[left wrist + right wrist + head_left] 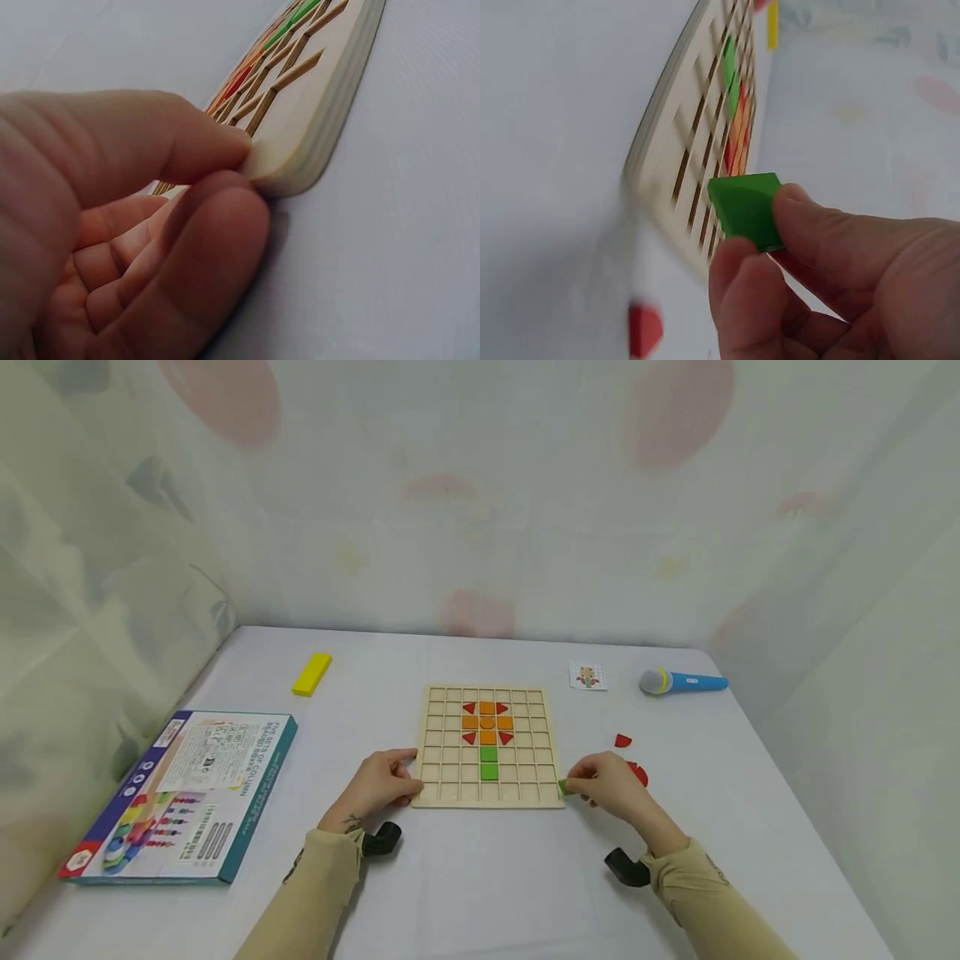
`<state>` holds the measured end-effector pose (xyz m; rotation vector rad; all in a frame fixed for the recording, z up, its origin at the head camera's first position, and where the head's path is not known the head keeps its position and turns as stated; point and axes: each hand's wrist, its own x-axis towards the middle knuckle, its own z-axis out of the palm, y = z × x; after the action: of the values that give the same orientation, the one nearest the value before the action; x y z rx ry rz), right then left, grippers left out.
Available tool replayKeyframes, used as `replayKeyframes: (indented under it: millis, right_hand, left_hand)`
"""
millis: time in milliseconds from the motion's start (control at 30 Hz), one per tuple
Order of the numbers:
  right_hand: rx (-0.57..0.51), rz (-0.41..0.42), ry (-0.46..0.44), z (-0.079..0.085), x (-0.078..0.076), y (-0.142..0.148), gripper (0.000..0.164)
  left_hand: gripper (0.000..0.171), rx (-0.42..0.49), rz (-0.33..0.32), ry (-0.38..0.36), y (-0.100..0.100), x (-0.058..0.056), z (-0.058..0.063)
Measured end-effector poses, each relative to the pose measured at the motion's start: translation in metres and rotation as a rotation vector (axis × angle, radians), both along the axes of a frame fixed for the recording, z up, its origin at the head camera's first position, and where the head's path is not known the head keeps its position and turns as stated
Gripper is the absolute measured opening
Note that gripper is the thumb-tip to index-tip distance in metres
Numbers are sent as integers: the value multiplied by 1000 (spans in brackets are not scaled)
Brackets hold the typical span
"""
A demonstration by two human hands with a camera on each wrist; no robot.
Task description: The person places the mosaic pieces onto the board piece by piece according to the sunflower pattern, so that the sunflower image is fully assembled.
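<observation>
A wooden grid board (452,772) lies flat on the table, bearing orange pieces around a central orange disc, several red triangles and two green square tiles (489,762) in a column. At the board's near left corner, my left hand (381,778) holds the edge with bent fingers, as the left wrist view shows at the board's rim (304,161). My right hand (609,783) pinches a green tile (746,210) between thumb and finger beside the near right corner. Red pieces (638,773) lie partly hidden behind that hand, with another red piece (622,741) farther back.
A boxed set (217,793) lies at the left, with a yellow block (312,674) behind it. Toward the back right are a small pattern card (587,676) and a blue toy microphone (684,682). Patterned cloth hangs behind the white table (480,885).
</observation>
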<state>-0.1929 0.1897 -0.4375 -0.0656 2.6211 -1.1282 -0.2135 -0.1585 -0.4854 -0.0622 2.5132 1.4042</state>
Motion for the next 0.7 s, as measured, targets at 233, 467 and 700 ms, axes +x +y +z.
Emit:
replayKeyframes:
  millis: [233, 467, 700]
  right_hand:
    - [-204, 10, -107, -13, -16, -58, 10]
    - [-228, 23, -121, -24, -21, -85, 10]
    - [-161, 60, -100, -26, -24, -94, 11]
  left_hand:
    - [66, 4, 6, -1, 0, -1, -1]
    - [65, 6, 5, -6, 0, 0, -1]
    - [65, 0, 8, -3, 0, 0, -1]
